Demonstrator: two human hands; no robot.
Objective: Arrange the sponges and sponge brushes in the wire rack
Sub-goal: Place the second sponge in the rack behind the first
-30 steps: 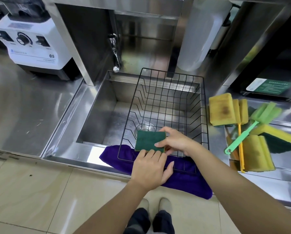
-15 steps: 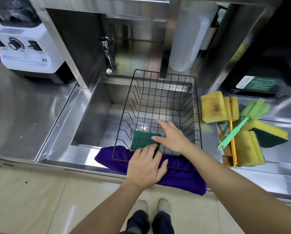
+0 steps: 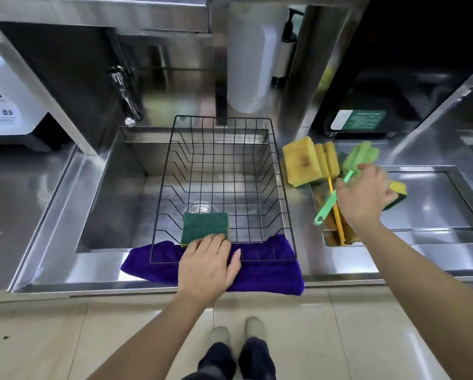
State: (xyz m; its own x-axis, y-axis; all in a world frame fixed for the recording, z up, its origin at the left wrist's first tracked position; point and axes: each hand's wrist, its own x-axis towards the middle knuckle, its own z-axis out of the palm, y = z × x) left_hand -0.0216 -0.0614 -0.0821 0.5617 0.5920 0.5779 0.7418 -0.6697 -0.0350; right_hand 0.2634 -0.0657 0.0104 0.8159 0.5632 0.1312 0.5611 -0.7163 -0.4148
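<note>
Green sponge (image 3: 204, 226) under left hand (image 3: 208, 266), right hand (image 3: 364, 193) outstretched

Brushed, glossy steel table (image 3: 51, 204) and sink (image 3: 114, 193), thin black-coated wire rack (image 3: 282, 204), rough matt green scouring sponge (image 3: 203, 224), soft purple cloth (image 3: 268, 275), porous yellow foam sponges (image 3: 301, 163), smooth green plastic brush (image 3: 331, 201), shiny floor tiles (image 3: 65, 338)

**Stainless steel kitchen counter and its surroundings**

A steel sink basin (image 3: 114, 187) fills the centre of the frame, its round drain (image 3: 201, 208) near the middle. A purple cloth (image 3: 268, 272) drapes over the sink's front edge. A chrome tap (image 3: 124, 96) hangs at upper left. At far left sits a white appliance (image 3: 2, 105). A white cylinder (image 3: 247, 58) stands at top centre. A green label (image 3: 357, 120) shows at upper right. Beige floor tiles (image 3: 65, 338) span the bottom.
</note>
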